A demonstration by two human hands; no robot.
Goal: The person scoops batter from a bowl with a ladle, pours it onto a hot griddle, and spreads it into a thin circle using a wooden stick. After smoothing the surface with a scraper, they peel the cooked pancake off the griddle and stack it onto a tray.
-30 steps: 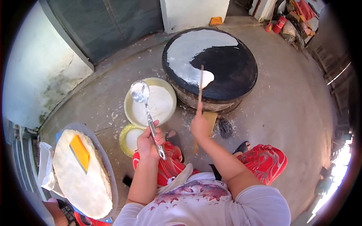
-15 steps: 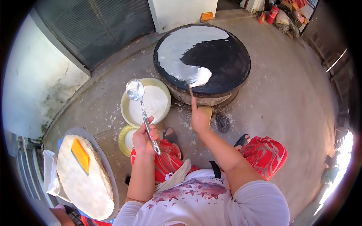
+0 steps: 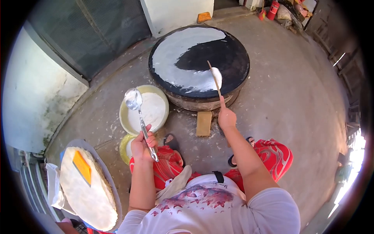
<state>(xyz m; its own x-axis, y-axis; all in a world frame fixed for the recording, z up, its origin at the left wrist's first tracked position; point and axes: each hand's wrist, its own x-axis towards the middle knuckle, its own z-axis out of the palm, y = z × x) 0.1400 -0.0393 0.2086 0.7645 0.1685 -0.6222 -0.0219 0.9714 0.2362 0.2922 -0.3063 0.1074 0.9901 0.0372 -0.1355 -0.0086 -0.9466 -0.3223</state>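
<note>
My left hand (image 3: 143, 145) is closed around the handle of a metal ladle (image 3: 140, 117), its batter-smeared bowl raised over a basin (image 3: 123, 116) of white batter. In my right hand (image 3: 226, 118) is a thin wooden spreader (image 3: 215, 80), gripped with the index finger laid along it. The spreader lies across the front right of a large round black griddle (image 3: 230, 58), against a thick lump of white batter (image 3: 218, 77). A thin batter layer (image 3: 169, 58) covers the griddle's left side, curving along the back and front; bare black surface shows at the middle and right.
A smaller yellow bowl (image 3: 125, 150) stands by my left knee. At lower left, a stack of thin round flatbreads (image 3: 85, 195) carries a yellow-orange scraper (image 3: 82, 165). A tan block (image 3: 203, 124) sits before the griddle. Red containers (image 3: 272, 9) stand at the back right.
My right hand has swept the spreader rightward along the griddle's front edge, pushing the batter lump and widening the white layer. My left hand still holds the ladle over the basin.
</note>
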